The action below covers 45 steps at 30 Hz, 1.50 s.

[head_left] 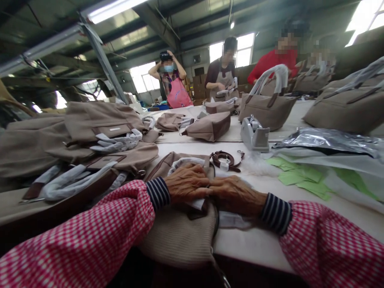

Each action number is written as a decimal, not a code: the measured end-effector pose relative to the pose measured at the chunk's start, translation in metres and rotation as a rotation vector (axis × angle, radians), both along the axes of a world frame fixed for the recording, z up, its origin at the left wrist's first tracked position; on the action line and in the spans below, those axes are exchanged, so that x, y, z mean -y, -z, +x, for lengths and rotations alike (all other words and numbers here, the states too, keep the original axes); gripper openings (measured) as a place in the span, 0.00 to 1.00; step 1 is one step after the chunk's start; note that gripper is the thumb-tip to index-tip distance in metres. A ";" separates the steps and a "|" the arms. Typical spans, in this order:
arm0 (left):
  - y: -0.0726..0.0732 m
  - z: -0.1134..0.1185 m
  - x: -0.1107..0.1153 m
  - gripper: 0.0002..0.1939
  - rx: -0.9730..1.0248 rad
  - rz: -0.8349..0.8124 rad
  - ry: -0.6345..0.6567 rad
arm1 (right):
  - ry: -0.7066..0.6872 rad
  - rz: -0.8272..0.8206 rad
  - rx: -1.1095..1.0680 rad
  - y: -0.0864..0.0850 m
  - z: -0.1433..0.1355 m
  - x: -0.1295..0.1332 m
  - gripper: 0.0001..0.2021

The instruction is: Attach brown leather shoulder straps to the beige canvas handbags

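Note:
A taupe handbag (183, 236) with a ribbed surface lies in front of me, its near end over the table's edge. Over the bag's upper part, my left hand (187, 182) has its fingers bent and closed on the material. My right hand (238, 194) meets it from the right, fingers closed at the bag's opening edge. The fingertips of both hands come together there, and what they pinch is partly hidden. White-wrapped handles show around my left hand. Just beyond lies a coiled brown strap (225, 160) with metal clasps.
Taupe bags (102, 120) are piled at left. A grey tape dispenser (254, 134) stands beyond the strap. Green sheets (303, 176) and silvery plastic (327, 140) lie at right. Upright handbags (270, 108) stand farther back. Several people work across the table (168, 149).

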<state>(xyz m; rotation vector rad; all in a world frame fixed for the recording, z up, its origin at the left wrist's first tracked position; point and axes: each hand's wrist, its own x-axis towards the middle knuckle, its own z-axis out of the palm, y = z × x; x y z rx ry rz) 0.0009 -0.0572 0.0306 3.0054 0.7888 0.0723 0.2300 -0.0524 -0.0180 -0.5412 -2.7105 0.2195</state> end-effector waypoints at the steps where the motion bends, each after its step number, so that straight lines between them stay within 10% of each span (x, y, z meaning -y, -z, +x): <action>1: -0.002 -0.006 -0.003 0.17 -0.007 -0.005 0.007 | -0.004 0.009 0.015 -0.001 -0.001 0.000 0.08; 9: -0.009 -0.058 -0.002 0.19 -0.133 0.073 -0.100 | -0.026 -0.022 0.010 0.001 -0.002 -0.001 0.08; 20: 0.010 -0.046 0.004 0.09 -0.103 0.251 -0.261 | -0.059 0.075 0.172 -0.027 -0.031 -0.009 0.07; 30: -0.007 -0.047 -0.020 0.22 -0.169 0.209 -0.424 | 0.220 0.211 0.131 0.010 -0.073 -0.030 0.04; 34: -0.002 -0.050 -0.027 0.12 -0.066 0.202 -0.399 | 0.336 0.160 0.095 0.011 -0.068 -0.031 0.10; 45: 0.010 -0.049 -0.031 0.13 0.063 0.111 -0.463 | 0.462 0.038 0.441 -0.027 -0.105 -0.076 0.09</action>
